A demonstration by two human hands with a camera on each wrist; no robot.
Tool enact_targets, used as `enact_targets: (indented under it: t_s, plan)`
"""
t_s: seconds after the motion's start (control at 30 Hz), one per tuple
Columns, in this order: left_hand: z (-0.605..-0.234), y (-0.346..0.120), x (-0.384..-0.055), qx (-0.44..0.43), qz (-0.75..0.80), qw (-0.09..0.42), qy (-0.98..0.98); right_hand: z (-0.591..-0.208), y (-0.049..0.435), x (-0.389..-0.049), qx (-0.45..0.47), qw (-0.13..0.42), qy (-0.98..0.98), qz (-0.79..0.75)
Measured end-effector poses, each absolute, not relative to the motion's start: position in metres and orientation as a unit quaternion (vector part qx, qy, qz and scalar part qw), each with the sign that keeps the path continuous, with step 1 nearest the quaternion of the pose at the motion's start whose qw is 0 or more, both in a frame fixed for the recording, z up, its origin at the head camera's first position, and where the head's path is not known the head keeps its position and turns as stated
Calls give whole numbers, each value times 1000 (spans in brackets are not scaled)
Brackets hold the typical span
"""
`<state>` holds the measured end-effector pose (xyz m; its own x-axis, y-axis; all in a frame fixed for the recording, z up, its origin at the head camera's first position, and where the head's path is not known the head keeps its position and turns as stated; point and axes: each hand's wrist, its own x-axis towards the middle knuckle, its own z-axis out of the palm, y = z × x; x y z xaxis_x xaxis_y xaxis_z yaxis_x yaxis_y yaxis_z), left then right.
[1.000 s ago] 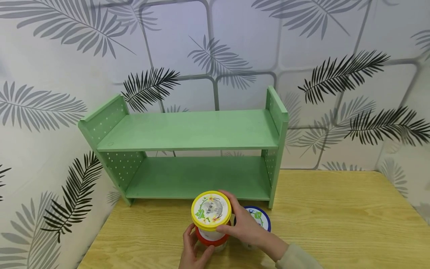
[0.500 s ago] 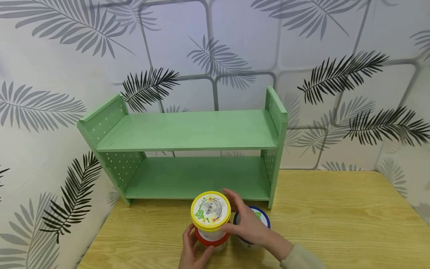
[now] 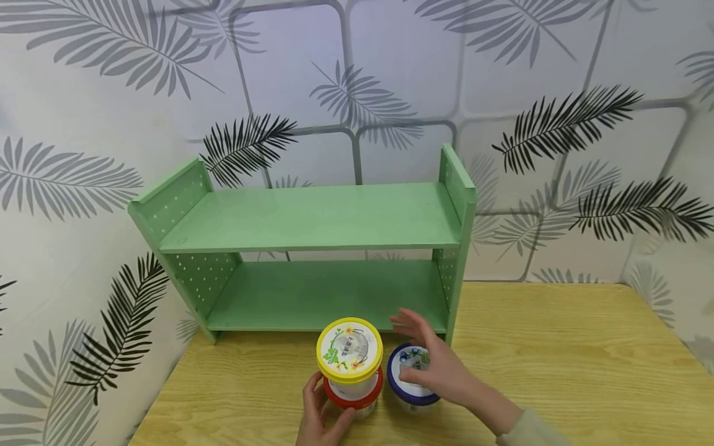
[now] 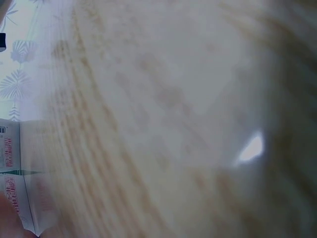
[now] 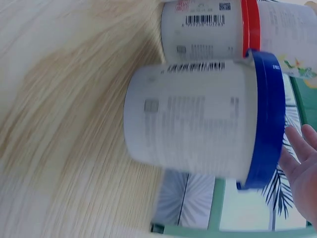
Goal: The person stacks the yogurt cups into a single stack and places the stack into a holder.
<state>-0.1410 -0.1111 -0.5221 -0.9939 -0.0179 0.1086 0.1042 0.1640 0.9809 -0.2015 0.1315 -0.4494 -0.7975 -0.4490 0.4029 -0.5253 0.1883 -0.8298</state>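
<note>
A round white tub with a yellow lid (image 3: 349,350) stands on top of a tub with a red lid (image 3: 361,402), near the front of the table. My left hand (image 3: 322,420) holds the red-lidded tub from its left and front, thumb and fingers curved about its side. To the right of the stack, a tub with a blue lid (image 3: 398,375) sits upright on the wood. Over that blue lid hovers my right hand (image 3: 443,367), fingers spread in a loose curve with nothing between them. The right wrist view shows the blue-lidded tub (image 5: 193,119) beside the stack.
A green two-tier shelf (image 3: 312,217) stands right behind the tubs, against a wall with leaf-patterned covering. The wooden table (image 3: 569,359) stretches off to the right.
My right hand has let go of the yellow-lidded tub and moved right, over the blue lid. The left hand and the stack stay in place.
</note>
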Motion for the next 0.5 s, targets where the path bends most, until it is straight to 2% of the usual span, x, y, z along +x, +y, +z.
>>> enact_targets:
  t_s: [0.3,0.5]
  plan:
    - [-521,-111,-141,-27,-647,47,-761,-451,161,-193,302,101,-799,511]
    - [-521,-111,-141,-32,-644,50,-763,-456,175,-187,280,120,-810,501]
